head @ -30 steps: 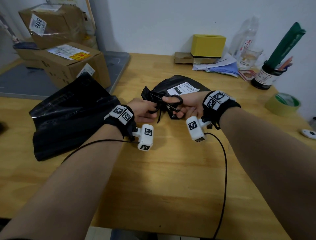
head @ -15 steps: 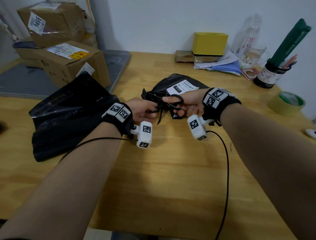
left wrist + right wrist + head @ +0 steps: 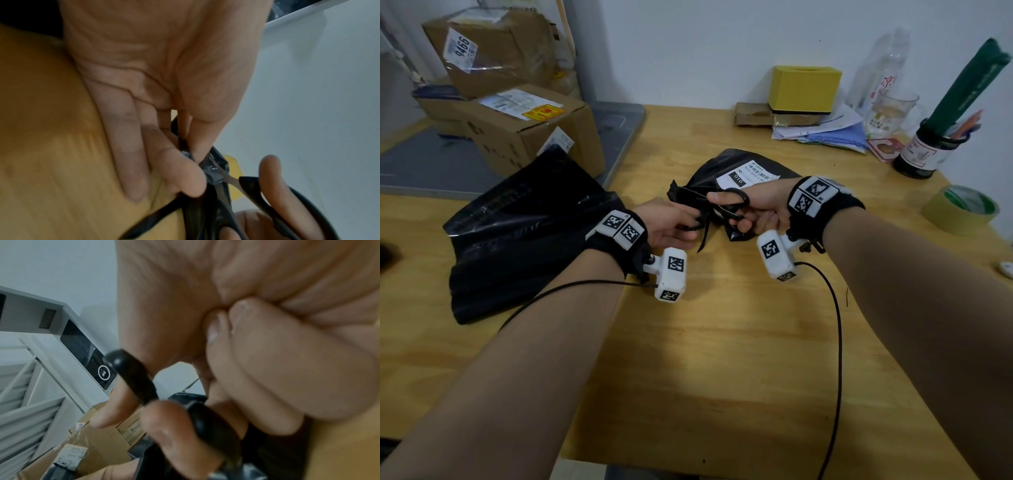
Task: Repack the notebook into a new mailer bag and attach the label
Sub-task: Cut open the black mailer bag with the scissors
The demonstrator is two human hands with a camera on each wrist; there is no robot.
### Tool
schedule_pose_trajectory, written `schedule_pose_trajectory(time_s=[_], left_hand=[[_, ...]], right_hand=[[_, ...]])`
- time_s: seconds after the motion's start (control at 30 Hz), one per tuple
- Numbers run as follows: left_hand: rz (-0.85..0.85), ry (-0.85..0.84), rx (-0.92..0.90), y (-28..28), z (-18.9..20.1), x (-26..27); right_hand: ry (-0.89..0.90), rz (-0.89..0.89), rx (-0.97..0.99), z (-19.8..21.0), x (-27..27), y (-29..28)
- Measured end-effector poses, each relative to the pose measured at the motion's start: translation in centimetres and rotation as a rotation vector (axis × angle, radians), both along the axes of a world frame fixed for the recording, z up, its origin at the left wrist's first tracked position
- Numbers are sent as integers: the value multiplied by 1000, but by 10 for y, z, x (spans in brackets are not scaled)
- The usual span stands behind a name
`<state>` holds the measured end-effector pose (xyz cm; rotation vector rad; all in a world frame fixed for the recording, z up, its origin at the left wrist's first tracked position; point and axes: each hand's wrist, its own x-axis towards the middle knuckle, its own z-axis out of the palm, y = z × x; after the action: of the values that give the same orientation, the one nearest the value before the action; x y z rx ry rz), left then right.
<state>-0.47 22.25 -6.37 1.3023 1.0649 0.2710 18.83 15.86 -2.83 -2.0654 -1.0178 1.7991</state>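
Observation:
A black mailer bag [image 3: 726,164] with a white label [image 3: 753,174] lies mid-table; its contents are hidden. My left hand [image 3: 688,224] pinches the bag's crumpled near end, thumb against fingers [image 3: 185,175] in the left wrist view. My right hand [image 3: 739,212] grips black-handled scissors [image 3: 729,205], thumb and fingers through the loops [image 3: 133,374]. The metal blades [image 3: 228,177] sit at the pinched plastic [image 3: 213,172], next to my left fingertips. A thin black strip [image 3: 703,236] hangs from the bag end. A stack of flat black mailer bags [image 3: 524,233] lies to the left.
Cardboard boxes [image 3: 527,130] stand at the back left on a grey surface [image 3: 431,164]. Along the wall are a yellow box [image 3: 804,89], papers [image 3: 828,130], a glass mug [image 3: 890,113] and a dark bottle with pens [image 3: 924,150]. A tape roll [image 3: 962,209] lies far right.
Both hands and the scissors stay at the bag's near end. Only the head view has shifted slightly.

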Motion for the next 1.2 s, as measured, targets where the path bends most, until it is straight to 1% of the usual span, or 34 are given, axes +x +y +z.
schedule_pose_trajectory(time_s=[0.13, 0.37, 0.53, 0.67, 1.07, 1.2], left_hand=[[-28, 3, 2, 0, 0, -1], [-22, 2, -1, 0, 0, -1], [-33, 10, -11, 1, -1, -1], [-55, 16, -3, 3, -1, 0], [-117, 35, 13, 3, 1, -2], [-132, 46, 14, 3, 1, -2]], right_hand=[[-18, 22, -8, 2, -3, 2], [-32, 24, -24, 3, -4, 3], [15, 9, -24, 2, -2, 2], [-26, 40, -11, 3, -5, 5], [-12, 74, -2, 2, -6, 10], [-20, 38, -11, 2, -7, 9]])
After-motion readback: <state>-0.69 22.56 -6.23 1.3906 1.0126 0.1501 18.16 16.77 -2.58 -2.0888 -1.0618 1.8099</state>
